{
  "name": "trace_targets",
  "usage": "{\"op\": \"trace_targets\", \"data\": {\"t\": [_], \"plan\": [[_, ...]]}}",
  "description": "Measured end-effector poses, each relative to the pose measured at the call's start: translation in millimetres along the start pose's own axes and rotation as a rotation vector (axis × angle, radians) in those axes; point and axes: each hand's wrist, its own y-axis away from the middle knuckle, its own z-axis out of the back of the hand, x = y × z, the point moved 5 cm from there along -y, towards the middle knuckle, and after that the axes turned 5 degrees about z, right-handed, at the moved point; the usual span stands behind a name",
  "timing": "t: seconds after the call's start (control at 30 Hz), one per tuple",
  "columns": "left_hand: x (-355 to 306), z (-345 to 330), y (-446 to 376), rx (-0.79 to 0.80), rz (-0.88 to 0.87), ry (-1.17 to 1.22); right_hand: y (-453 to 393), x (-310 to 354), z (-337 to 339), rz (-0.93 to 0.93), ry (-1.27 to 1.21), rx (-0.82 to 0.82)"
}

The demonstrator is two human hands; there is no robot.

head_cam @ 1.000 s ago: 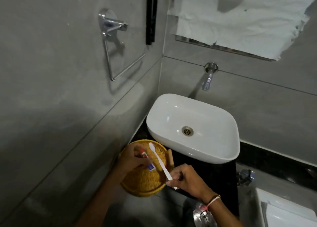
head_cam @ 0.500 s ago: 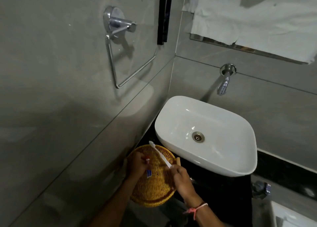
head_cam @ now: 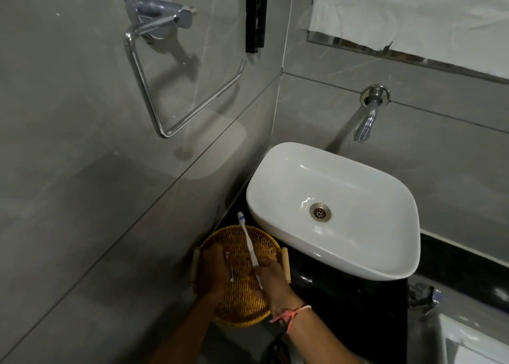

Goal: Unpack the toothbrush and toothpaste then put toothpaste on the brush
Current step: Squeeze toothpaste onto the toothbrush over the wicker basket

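Observation:
My right hand (head_cam: 271, 279) grips the lower end of a white toothbrush (head_cam: 248, 244). The brush points up and away, its head with a blue mark near the basin's left edge. My left hand (head_cam: 213, 271) is closed around a small toothpaste tube (head_cam: 230, 267); only a red-and-white tip and a blue-white end show past my fingers. Both hands hover close together over a round woven yellow basket (head_cam: 239, 303) on the black counter.
A white basin (head_cam: 358, 187) stands right of the basket under a chrome wall spout (head_cam: 366, 121). A chrome towel ring (head_cam: 165, 83) hangs on the left grey wall. A black counter (head_cam: 344, 308) runs under the basin; white fixture at lower right.
My hands have drawn closer together over the basket. The toothbrush has swung more upright. The view has shifted so the basin sits further right.

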Motion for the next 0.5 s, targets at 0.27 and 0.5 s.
{"op": "trace_targets", "data": {"t": [0.27,0.5], "plan": [[4.3,-5.1,4.7,0.037,-0.049,-0.042,-30.1,15.4,2.9,0.117,0.303,-0.096],[6.3,-6.3,2.8,0.004,-0.013,-0.070,-46.7,16.2,1.5,0.145,0.603,-0.111]]}}
